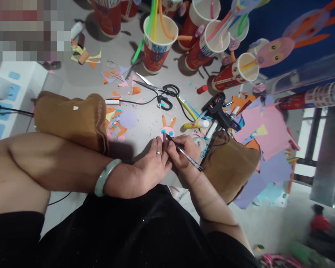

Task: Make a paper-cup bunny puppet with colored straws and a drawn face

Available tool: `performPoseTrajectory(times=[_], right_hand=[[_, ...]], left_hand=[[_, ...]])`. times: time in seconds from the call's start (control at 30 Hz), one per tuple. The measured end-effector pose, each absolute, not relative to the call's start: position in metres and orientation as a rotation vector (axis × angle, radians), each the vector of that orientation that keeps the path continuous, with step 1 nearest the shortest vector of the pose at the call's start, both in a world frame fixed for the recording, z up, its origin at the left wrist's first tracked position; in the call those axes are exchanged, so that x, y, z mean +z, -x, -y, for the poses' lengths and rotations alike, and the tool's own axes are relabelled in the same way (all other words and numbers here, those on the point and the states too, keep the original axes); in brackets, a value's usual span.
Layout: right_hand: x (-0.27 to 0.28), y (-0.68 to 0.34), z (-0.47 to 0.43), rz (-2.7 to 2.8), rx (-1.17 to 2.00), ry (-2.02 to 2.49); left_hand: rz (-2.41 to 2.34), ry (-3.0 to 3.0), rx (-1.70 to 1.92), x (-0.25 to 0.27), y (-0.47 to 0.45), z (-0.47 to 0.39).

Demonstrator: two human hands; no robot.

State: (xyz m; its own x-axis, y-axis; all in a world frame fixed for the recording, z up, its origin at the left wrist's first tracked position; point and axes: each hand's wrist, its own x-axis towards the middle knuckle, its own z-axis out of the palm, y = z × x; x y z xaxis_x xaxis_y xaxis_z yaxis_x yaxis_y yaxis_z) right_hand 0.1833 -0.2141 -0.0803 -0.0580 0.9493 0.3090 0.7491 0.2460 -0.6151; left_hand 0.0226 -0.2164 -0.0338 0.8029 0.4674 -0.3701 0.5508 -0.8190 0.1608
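Observation:
A small pink paper rabbit face (166,130) with orange ears and blue eyes lies on the table in front of me. My right hand (185,149) grips a black-capped clear pen (188,158), its tip at the rabbit's face near the eyes. Flat beside it, my left hand (152,160) presses its fingertips on the lower edge of the cutout; its thumb is hidden. The fingers cover the bottom of the face. Above the rabbit lie black-handled scissors (163,93) with the blades apart.
Red paper cups (158,56), some with straws, line the far side. A black glue gun (219,111) and a yellow marker (195,124) lie at right. Brown cushions (69,119) flank my arms. Paper scraps (120,128) and pink sheets (268,130) are scattered about.

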Motion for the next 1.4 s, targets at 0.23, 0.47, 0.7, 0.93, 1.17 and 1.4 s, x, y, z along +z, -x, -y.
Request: performPoseTrajectory(times=[0.23,0.47,0.7,0.93,1.17,1.4], right_hand=[[-0.0839,-0.1833,0.2138,1.826,0.376,1.574],[-0.0821,-0.1844,0.2138,1.852,0.340,1.562],[-0.0826,-0.1842,0.2139,1.856,0.319,1.544],[-0.0825,-0.1839,0.2148,1.837,0.341,1.582],[-0.0800,-0.1834,0.2158,1.843,0.332,1.601],[-0.0760,-0.1896,0.2143,1.771,0.252,1.579]], left_hand=[[-0.807,-2.754,-0.410,-0.0367,-0.0211,0.2181],[-0.823,-2.694,-0.364,-0.0373,-0.0219,0.2178],[-0.819,-2.694,-0.384,-0.0361,-0.0219,0.2164],[-0.819,-2.727,-0.406,-0.0336,-0.0231,0.2166],[-0.833,-2.761,-0.361,-0.0378,-0.0227,0.2204],[-0.780,-2.809,-0.463,-0.0332,-0.0220,0.2175]])
